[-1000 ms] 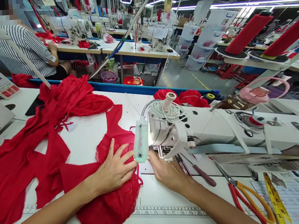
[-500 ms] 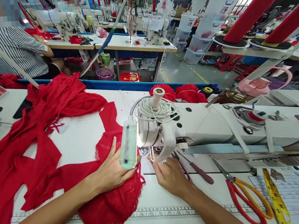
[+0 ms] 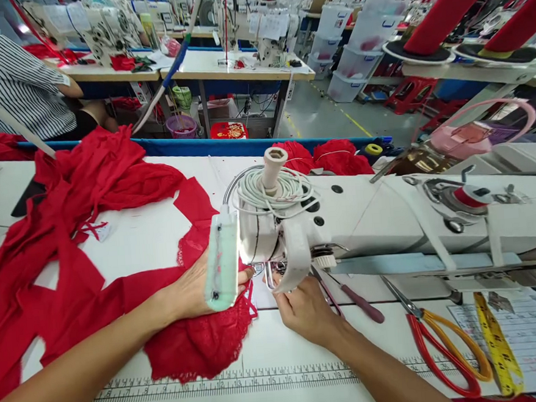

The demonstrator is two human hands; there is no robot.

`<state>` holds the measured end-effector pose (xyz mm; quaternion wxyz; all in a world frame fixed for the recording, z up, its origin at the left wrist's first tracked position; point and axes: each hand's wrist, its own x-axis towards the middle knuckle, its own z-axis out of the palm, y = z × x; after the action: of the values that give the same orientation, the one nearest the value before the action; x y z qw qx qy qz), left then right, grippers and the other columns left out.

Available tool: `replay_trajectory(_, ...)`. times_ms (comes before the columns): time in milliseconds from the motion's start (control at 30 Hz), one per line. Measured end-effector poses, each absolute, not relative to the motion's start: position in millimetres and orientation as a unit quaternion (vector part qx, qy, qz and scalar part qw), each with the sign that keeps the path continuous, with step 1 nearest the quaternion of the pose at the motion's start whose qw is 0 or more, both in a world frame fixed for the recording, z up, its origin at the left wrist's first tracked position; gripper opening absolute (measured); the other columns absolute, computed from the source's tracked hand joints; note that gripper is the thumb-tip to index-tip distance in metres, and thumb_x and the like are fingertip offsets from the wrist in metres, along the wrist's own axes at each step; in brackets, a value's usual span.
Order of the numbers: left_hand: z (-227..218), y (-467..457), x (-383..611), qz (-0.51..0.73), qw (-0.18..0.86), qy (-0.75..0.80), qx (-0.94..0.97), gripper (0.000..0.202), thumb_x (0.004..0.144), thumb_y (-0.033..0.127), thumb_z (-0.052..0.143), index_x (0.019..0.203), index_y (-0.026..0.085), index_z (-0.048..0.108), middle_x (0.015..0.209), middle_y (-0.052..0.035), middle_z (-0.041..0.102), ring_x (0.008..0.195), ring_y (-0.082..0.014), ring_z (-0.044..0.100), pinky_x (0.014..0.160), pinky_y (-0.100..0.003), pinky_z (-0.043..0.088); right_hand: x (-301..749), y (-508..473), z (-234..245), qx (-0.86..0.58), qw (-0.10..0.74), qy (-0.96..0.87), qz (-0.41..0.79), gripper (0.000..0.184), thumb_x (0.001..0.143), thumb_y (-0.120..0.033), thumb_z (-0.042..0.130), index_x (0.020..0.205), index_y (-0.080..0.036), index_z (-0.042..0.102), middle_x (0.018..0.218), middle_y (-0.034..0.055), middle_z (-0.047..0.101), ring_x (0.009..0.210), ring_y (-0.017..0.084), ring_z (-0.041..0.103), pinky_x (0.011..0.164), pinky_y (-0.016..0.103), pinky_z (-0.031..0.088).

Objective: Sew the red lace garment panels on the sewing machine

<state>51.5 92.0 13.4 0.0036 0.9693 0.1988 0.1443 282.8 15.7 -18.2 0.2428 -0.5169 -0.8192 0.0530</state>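
Note:
My left hand (image 3: 192, 287) lies flat on a red lace-edged garment piece (image 3: 200, 349), left of the needle area. A pale green lamp (image 3: 221, 262) covers part of its fingers; the visible fingertips are stretched toward the needle. My right hand (image 3: 309, 311) is at the right of the presser foot (image 3: 269, 274), fingers curled together. The head of the white sewing machine (image 3: 365, 218) hides its fingertips, so what they pinch is not visible. A narrow red strap (image 3: 251, 303) shows at the garment's right edge, between the hands.
A heap of red fabric (image 3: 105, 169) spreads across the left of the table. Right of my right hand lie a purple-handled awl (image 3: 364, 304), scissors (image 3: 442, 336) and a yellow tape measure (image 3: 496, 344). A ruler strip (image 3: 235, 381) runs along the front. A person in stripes (image 3: 17, 90) sits beyond.
The garment's lower edge has shifted up toward the machine. My left hand has slid slightly left and its thumb no longer shows. My right hand stays by the presser foot. The view has shifted slightly.

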Motion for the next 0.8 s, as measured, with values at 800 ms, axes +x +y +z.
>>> replay_trajectory(800,17,32,54,0.189,0.036,0.399,0.896,0.025,0.092,0.005,0.035,0.089,0.016,0.057,0.073,-0.0036,0.052,0.068,-0.0203,0.047,0.067,-0.033,0.041,268,-3,4,-0.307,0.266,-0.912,0.06,0.025,0.093,-0.034,0.058,0.107,-0.015,0.063,0.103,0.0108,0.064,0.094,0.023,0.057,0.081,0.037,0.046)
